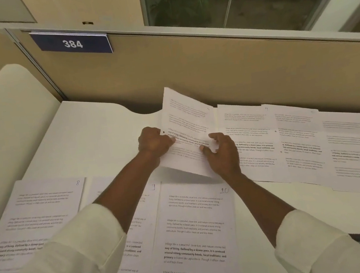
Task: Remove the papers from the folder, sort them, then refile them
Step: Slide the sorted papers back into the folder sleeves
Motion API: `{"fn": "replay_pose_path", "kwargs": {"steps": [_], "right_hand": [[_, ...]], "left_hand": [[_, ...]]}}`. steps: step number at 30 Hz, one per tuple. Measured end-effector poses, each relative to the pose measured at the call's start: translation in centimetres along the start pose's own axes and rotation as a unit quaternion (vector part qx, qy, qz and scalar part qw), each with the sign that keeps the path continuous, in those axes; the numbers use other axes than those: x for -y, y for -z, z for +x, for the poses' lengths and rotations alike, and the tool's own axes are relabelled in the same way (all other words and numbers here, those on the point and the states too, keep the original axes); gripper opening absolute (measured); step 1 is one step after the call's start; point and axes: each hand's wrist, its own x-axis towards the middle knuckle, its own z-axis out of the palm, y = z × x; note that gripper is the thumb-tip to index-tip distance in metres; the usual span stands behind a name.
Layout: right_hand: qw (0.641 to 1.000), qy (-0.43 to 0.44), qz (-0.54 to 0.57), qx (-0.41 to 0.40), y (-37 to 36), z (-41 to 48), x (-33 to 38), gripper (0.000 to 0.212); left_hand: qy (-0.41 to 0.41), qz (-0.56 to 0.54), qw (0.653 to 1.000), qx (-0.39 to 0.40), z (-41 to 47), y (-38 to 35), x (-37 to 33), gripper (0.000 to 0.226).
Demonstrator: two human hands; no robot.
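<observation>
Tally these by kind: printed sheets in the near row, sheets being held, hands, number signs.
Near-row printed sheets: 3 (sheet 8, sheet 9, sheet 10)
Sheets held up: 1 (held sheet)
Hands: 2 (left hand, right hand)
Number signs: 1 (384 sign)
Total: 7

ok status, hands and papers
Left hand, right hand both grip one white printed sheet, tilted up off white desk. Other numbered white pages spread flat around. Nothing blocking.
</observation>
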Motion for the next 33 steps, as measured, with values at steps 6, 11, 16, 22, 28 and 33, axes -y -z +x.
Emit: {"fn": "replay_pose_path", "kwargs": {"steps": [6, 11, 16, 22, 28, 33], "right_hand": [[0.945, -0.193, 0.26, 0.039, 3.3, -0.7, 1.1, 0.074], [0.909, -0.21, 0.354, 0.069, 5.7, -4.9, 1.8, 0.049], [0.924, -0.18, 0.33, 0.065, 8.5, -11.6, 1.2, 0.033], [0.922, -0.211, 0.321, 0.058, 12.0, -20.2, -2.7, 0.028], [0.915, -0.237, 0.323, 0.055, 15.2, -26.7, -7.2, 0.031], [0.891, -0.26, 0.37, 0.039, 19.7, -31.7, -10.7, 0.036]], "left_hand": [[-0.025, -0.07, 0.996, 0.054, -4.9, 4.1, 0.3, 0.028], [-0.01, -0.095, 0.992, 0.08, -8.5, 6.3, 3.3, 0.025], [-0.001, -0.085, 0.99, 0.113, -12.6, 6.2, 6.7, 0.031], [-0.022, -0.058, 0.989, 0.134, -17.3, 3.0, 10.6, 0.027], [-0.054, -0.01, 0.987, 0.15, -22.4, -1.3, 13.1, 0.018], [-0.044, 0.004, 0.983, 0.18, -28.1, -5.8, 14.7, 0.02]]}}
